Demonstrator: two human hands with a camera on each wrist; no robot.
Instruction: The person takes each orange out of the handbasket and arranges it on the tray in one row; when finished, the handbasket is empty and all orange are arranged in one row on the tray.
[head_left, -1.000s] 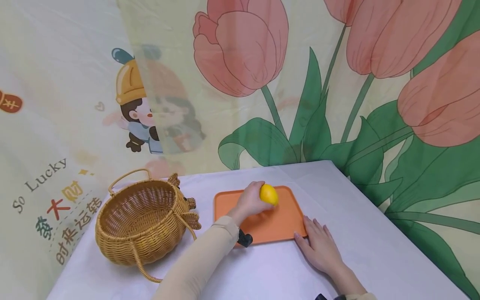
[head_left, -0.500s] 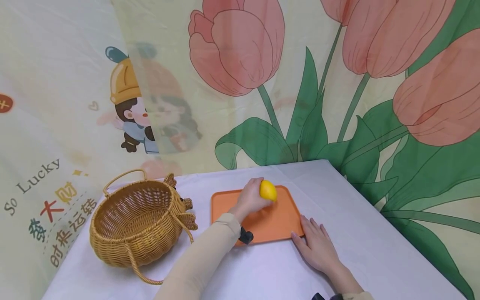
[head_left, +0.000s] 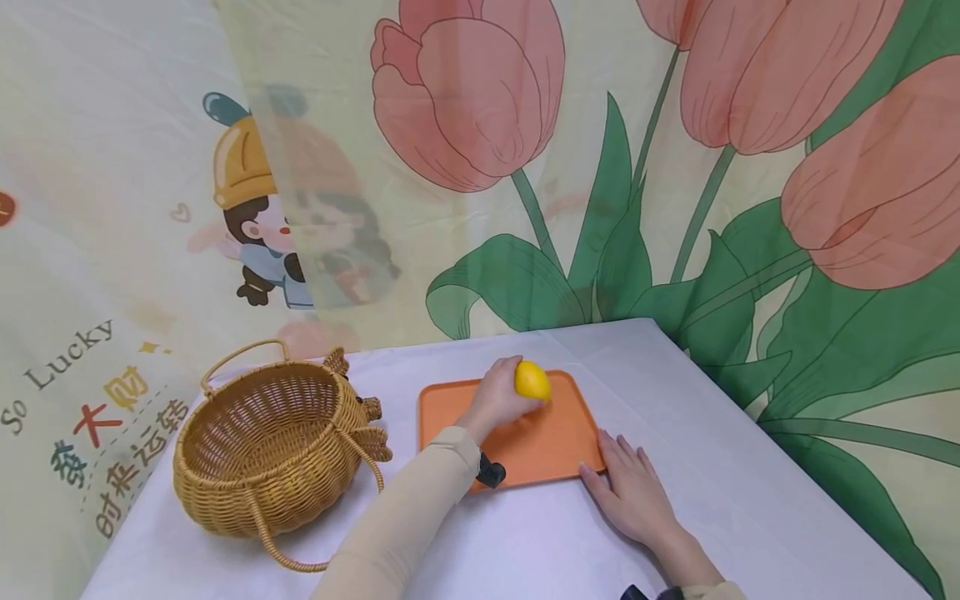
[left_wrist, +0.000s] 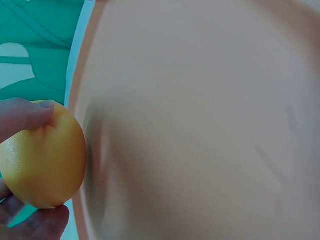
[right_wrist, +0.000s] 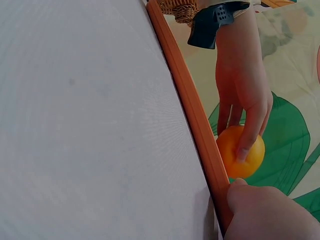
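In the head view my left hand (head_left: 495,397) holds a smooth yellow lemon (head_left: 532,381) over the far right part of an orange tray (head_left: 536,454). The left wrist view shows the thumb on one side of the lemon (left_wrist: 47,160) and fingertips curled under the other, with the pale tray surface (left_wrist: 200,120) beside it. My right hand (head_left: 633,492) lies with straight fingers at the tray's near right corner, the thumb along its front edge. From the right wrist, the thumb (right_wrist: 270,212) shows at the tray rim (right_wrist: 192,105).
A woven wicker basket (head_left: 262,492) with animal-like details and rope handles stands left of the tray. Both rest on a white tablecloth (head_left: 525,542). Behind the table hangs a printed cloth (head_left: 480,100) with tulips and a cartoon figure.
The left hand has lifted the lemon slightly over the tray. The right hand stays at the tray corner. The whole head view has shifted a little, so things sit further left.
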